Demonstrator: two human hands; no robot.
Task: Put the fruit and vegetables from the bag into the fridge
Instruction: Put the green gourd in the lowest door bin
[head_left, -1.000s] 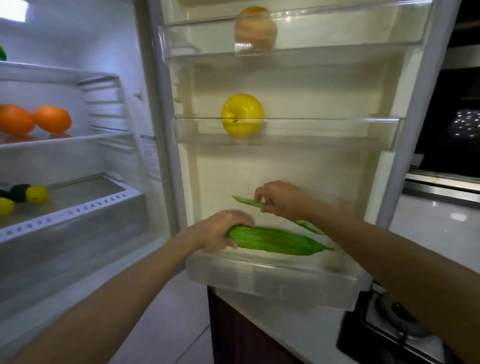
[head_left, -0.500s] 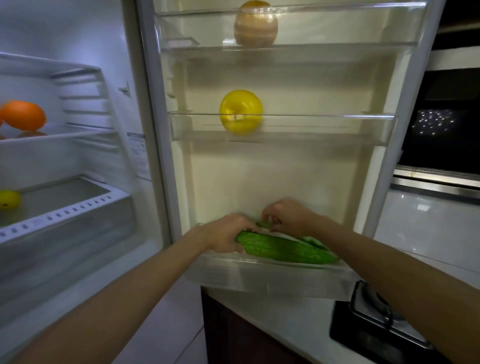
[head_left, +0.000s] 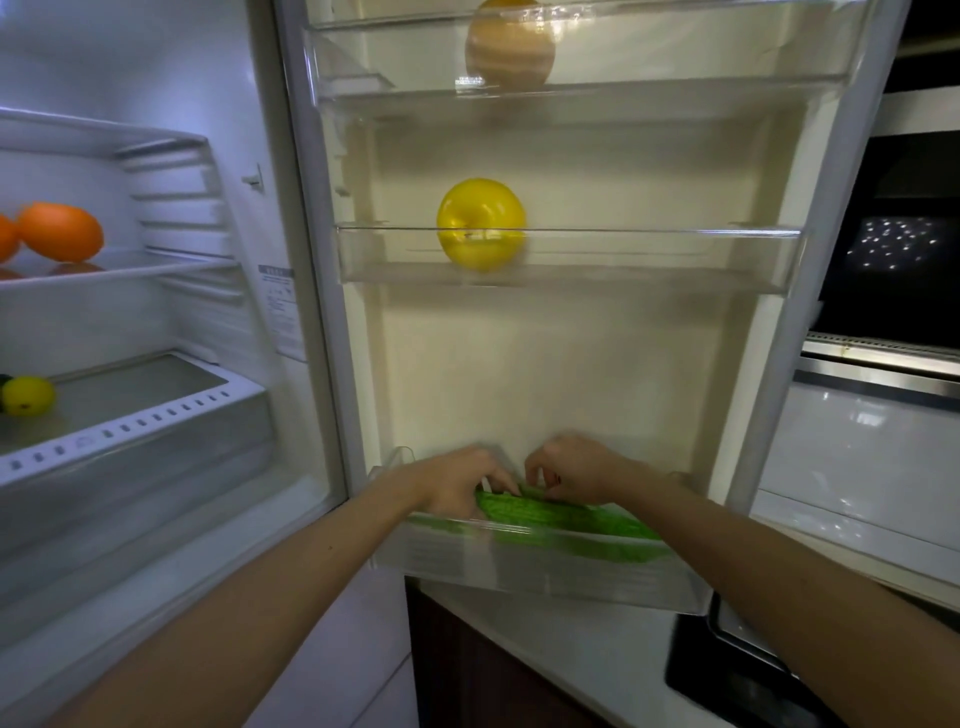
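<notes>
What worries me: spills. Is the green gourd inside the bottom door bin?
Inside: the green gourd lies in the bottom door bin, behind its clear front.

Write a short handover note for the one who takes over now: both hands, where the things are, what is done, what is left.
Left hand: grips the left end of the gourd, which lies in the bottom door bin.
Right hand: fingers curled down behind the gourd; grip too blurred to tell.
Done: apple in the middle door bin, striped fruit in the top door bin, oranges and lemon inside the fridge.
Left: release the gourd; the bag is out of view, so check it for more.
</notes>
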